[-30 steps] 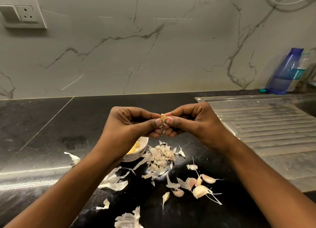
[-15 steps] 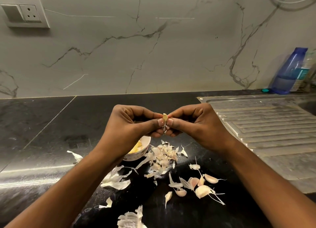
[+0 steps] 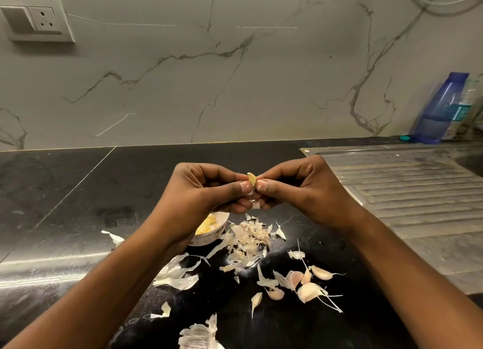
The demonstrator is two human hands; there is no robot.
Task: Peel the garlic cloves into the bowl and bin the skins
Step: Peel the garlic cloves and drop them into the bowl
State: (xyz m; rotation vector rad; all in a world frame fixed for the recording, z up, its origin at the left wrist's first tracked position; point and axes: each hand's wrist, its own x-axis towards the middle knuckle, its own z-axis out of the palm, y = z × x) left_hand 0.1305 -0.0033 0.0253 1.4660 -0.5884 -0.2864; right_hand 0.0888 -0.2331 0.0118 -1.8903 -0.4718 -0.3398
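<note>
- Plainly, the left hand [image 3: 206, 189] and the right hand [image 3: 300, 186] were pressed together, both pinching one garlic clove [image 3: 251, 179] between thumb and forefinger tips. Held only by the tips, the slick clove could have squirted out and dropped.
- Just below the fingertips hung a scrap of skin [image 3: 255, 205]. Had it torn short, bits might have clung to the clove and gone in with it.
- Right under the left wrist sat the bowl [image 3: 209, 238] of peeled cloves, half hidden, so a lowered forearm could have tipped it.
- Below the hands lay the loose skins [image 3: 248, 240], just beside the bowl, and a careless sweep could have carried some in.
- Nearer the person, unpeeled cloves [image 3: 309, 291] waited on the tabletop [image 3: 130, 191] among more skins. No bin showed, so cloves risked being gathered up with the waste.
</note>
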